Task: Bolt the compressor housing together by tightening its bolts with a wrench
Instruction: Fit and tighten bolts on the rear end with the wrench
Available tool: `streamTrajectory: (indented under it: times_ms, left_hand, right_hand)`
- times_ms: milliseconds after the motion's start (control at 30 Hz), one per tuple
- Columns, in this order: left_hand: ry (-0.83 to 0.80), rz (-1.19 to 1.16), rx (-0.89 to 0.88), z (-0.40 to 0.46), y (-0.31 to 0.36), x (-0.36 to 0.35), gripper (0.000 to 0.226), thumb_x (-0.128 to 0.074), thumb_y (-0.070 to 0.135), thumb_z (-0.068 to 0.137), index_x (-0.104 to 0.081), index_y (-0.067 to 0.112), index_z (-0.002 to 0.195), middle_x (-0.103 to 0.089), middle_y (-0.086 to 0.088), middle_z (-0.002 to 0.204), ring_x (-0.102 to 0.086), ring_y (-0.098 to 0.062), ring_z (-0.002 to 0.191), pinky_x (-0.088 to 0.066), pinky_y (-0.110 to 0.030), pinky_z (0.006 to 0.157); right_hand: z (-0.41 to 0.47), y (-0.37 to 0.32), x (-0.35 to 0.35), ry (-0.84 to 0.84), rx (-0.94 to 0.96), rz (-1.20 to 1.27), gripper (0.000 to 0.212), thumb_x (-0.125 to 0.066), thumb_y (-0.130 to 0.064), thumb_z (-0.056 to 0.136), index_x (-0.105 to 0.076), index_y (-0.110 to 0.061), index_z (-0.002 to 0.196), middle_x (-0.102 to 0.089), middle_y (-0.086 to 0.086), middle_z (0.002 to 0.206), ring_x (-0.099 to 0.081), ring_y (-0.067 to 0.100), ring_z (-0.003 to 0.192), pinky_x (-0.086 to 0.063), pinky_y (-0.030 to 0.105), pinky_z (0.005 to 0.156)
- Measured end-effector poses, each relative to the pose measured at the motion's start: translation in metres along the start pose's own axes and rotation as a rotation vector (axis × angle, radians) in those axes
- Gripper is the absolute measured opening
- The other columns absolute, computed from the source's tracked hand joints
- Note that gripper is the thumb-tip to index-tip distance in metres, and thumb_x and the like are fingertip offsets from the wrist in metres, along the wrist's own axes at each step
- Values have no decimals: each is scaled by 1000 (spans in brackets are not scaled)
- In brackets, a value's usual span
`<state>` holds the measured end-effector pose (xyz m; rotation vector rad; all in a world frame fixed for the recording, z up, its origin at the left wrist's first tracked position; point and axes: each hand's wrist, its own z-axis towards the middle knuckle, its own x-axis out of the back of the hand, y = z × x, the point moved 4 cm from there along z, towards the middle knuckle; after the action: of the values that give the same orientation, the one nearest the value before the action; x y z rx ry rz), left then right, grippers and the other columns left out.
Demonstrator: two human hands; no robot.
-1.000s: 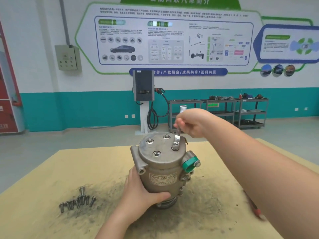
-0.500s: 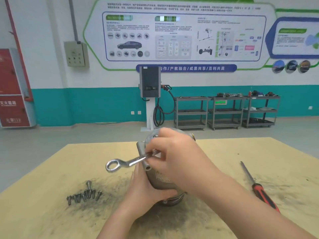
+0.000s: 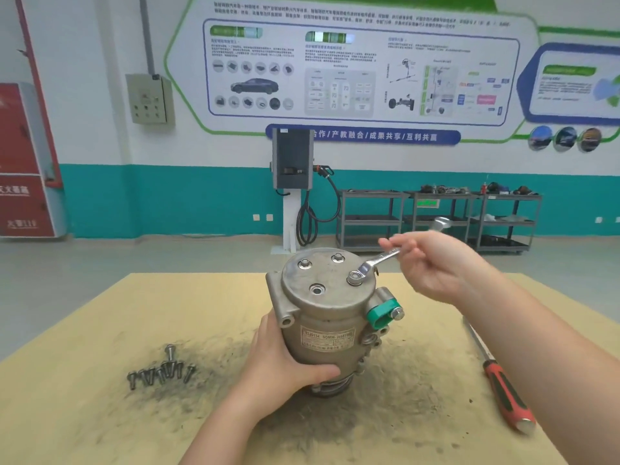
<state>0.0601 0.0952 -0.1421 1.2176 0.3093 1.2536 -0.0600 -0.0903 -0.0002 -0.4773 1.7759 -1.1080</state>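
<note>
Head view, one moment, items listed.

Compressor (image 3: pixel 327 317): stands upright at the desk (image 3: pixel 100 330) centre, flat round cover facing up so the bolt heads can be reached from above. Left hand (image 3: pixel 285 360) wraps its lower body from 7 o'clock, fingers curled round it, probably to stop the housing turning under the wrench's pull.

Wrench (image 3: pixel 375 263): ring end seated over the cover bolt (image 3: pixel 354 278) at 3 o'clock on the cover; shaft runs up and away toward 2 o'clock. Right hand (image 3: pixel 432 263) pinches the shaft partway along, its far end sticking out beyond the fingers, a grip that looks suited to swinging the handle round.

Other cover bolts: two at 11 and 12 o'clock (image 3: pixel 304 263), heads showing; a socket at 6 o'clock (image 3: pixel 317 290), whether filled cannot be told.

Loose bolts (image 3: pixel 161 372): a small cluster lying on the desk at 8 o'clock from the compressor, well apart from it.

Screwdriver (image 3: pixel 503 391): red and black handle, lying at 4 o'clock, partly behind the right forearm.

Green clamp (image 3: pixel 382 310): on the compressor's side at 3 o'clock, below the wrench; it may crowd a low swing.

Dark grit (image 3: pixel 385 407): spread over the desk around the base.

Background: charging post (image 3: pixel 292 162), shelf carts (image 3: pixel 436 216).
</note>
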Motion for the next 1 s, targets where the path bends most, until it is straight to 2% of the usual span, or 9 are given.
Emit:
streamTrajectory:
  times_ms: [67,133,267,333,433,567,700,867,1000]
  left_hand:
    - [31,27,-6,0,2,0,112,-91,61,37,-40,46,135,-49,29,126,-48,-4,126,-45,-35,105]
    - [53,70,-12,-2,3,0,114,-88,67,34,-35,50,134,-38,43,116,-43,3,122,-42,-27,98]
    - [79,118,-40,-3,6,-3,113,-84,72,34,-36,50,134,-34,45,112,-42,3,117,-40,-21,90]
    - [84,96,-69,-3,10,-6,104,-87,68,39,-40,51,130,-43,37,116,-49,2,115,-48,-24,88]
    - [97,88,-79,-5,11,-6,98,-88,66,38,-37,57,121,-48,32,112,-50,4,110,-50,-22,80]
    - [109,106,-27,-7,7,-5,101,-85,69,34,-33,56,121,-38,36,108,-43,4,113,-47,-26,88]
    - [94,109,-33,-7,8,-6,111,-85,70,36,-33,49,131,-33,43,108,-38,8,116,-47,-30,95]
    - [104,92,-41,-6,11,-6,114,-84,69,34,-30,53,134,-34,41,113,-35,6,117,-44,-30,95]
    - [104,98,-34,-5,14,-9,118,-84,68,35,-30,52,138,-35,38,117,-35,2,120,-44,-35,101]
  right_hand:
    - [-23,14,18,5,172,155,15,-58,-5,91,-57,-7,105,-73,8,74,-53,4,41,-44,12,39]
    - [-50,38,33,1,441,68,15,-67,-15,82,-61,-14,96,-73,8,88,-57,8,51,-50,16,48]
    - [-101,66,10,-27,1248,-816,11,-77,-18,82,-68,-23,87,-72,2,95,-67,12,80,-54,22,76]
    - [-102,67,-22,-147,1437,-1188,3,-74,-12,79,-71,-13,81,-67,-2,83,-60,10,73,-50,23,69]
    - [-79,51,-83,-246,1182,-1545,2,-68,-19,84,-70,-19,83,-57,-6,78,-52,11,69,-47,29,64]
    - [-24,26,-133,-210,822,-1863,11,-60,-18,86,-68,-13,87,-67,0,75,-62,21,70,-53,30,63]
    - [34,-11,-116,57,503,-1705,14,-52,1,82,-58,-5,71,-59,7,63,-52,18,51,-46,23,50]
    - [43,-24,-18,80,-26,-548,6,-51,4,92,-53,-1,93,-60,10,66,-42,2,31,-32,10,29]
    - [10,1,35,3,50,91,30,-48,-2,94,-49,-6,123,-59,2,51,-41,1,33,-34,10,32]
